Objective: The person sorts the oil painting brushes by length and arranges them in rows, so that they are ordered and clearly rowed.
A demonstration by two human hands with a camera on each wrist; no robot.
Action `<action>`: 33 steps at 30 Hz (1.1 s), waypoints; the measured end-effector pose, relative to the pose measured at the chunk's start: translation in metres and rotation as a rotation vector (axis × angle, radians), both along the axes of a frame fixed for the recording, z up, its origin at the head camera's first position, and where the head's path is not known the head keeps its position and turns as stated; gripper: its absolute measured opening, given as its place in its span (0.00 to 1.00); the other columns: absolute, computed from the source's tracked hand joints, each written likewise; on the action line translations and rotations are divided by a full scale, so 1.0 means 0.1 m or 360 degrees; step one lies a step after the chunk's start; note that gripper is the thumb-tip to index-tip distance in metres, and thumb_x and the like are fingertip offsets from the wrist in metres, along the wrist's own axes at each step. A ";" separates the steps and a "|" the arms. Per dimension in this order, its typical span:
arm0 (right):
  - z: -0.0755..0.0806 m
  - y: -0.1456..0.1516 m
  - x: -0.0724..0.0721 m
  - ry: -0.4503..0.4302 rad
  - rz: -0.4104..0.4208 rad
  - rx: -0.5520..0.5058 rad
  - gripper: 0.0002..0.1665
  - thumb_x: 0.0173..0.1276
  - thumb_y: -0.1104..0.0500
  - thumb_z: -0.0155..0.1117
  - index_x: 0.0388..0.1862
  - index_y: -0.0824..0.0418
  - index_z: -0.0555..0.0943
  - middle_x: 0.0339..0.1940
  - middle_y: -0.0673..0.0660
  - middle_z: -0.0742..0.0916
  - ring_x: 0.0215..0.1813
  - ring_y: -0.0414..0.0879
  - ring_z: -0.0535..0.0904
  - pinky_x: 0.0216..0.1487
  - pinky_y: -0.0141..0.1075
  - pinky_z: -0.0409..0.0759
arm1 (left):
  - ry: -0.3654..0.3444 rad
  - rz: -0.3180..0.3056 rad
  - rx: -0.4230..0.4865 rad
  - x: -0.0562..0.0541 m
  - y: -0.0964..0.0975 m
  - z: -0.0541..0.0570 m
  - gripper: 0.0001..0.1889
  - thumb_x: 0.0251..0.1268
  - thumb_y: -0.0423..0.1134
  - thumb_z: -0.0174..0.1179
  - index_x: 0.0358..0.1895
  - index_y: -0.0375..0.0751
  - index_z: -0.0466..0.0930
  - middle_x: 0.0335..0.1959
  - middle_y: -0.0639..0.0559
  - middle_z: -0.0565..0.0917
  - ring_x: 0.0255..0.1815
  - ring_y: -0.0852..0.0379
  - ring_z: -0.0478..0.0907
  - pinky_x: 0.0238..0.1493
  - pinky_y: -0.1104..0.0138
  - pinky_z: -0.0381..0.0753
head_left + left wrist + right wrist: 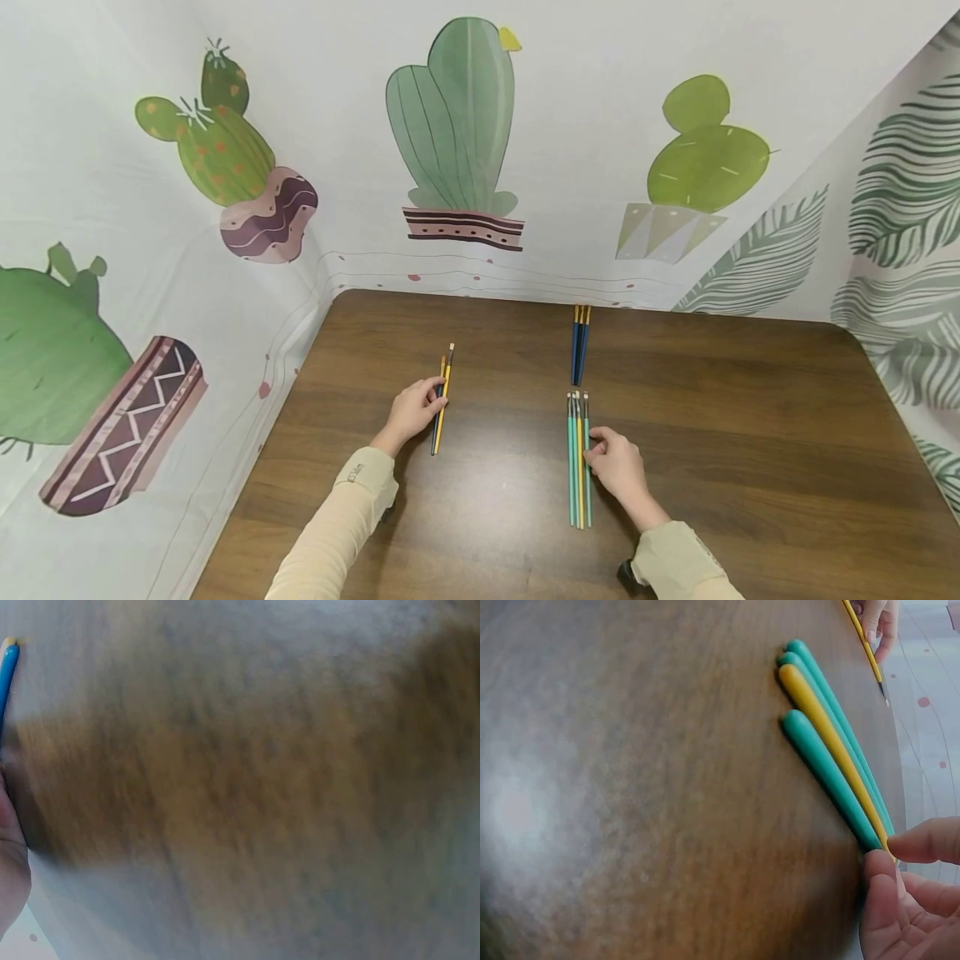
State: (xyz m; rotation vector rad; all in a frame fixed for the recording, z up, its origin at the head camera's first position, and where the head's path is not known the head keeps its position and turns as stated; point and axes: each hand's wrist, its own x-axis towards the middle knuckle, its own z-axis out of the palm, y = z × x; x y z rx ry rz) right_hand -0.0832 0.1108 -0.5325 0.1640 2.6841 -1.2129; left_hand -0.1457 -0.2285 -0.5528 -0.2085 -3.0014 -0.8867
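Note:
On the left of the table, my left hand (412, 410) pinches at a yellow paintbrush (439, 429) and a blue paintbrush lying close beside it. A rounded blue handle end (9, 660) shows at the edge of the left wrist view, above part of that hand. Near the middle, my right hand (619, 468) has thumb and forefinger at a green paintbrush (588, 492), the rightmost of a row. Left of it lie a yellow paintbrush (581, 475) and two more green ones. In the right wrist view, the fingertips (881, 881) hide the green brush's far part.
Several blue-handled paintbrushes (580, 350) lie behind the green and yellow row, near the back edge of the brown wooden table (750, 433). A white cloth (585, 167) printed with cacti and leaves hangs behind the table and along its left side.

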 end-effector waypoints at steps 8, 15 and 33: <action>-0.01 0.00 -0.01 0.0047 -0.0003 0.0037 0.18 0.51 0.66 0.61 0.44 0.69 0.76 0.16 0.52 0.78 0.16 0.39 0.70 0.21 0.33 0.66 | 0.0000 -0.0002 0.0002 0.00 -0.01 0.00 0.18 0.54 0.40 0.60 0.51 0.45 0.74 0.22 0.58 0.71 0.20 0.65 0.65 0.26 0.71 0.63; 0.02 -0.04 -0.03 0.0071 -0.0043 0.0017 0.18 0.51 0.65 0.60 0.43 0.68 0.77 0.17 0.52 0.78 0.18 0.39 0.69 0.21 0.32 0.65 | 0.0002 0.0012 0.0033 0.00 -0.02 -0.01 0.18 0.55 0.41 0.59 0.51 0.45 0.74 0.22 0.58 0.72 0.20 0.65 0.66 0.26 0.70 0.64; 0.09 -1.29 -0.29 0.0090 0.0321 -0.0627 0.20 0.53 0.66 0.62 0.47 0.69 0.74 0.23 0.57 0.81 0.17 0.41 0.74 0.16 0.29 0.73 | -0.0099 0.0070 0.0250 -0.01 -0.04 0.02 0.17 0.55 0.35 0.59 0.49 0.41 0.74 0.22 0.56 0.76 0.20 0.65 0.69 0.26 0.72 0.68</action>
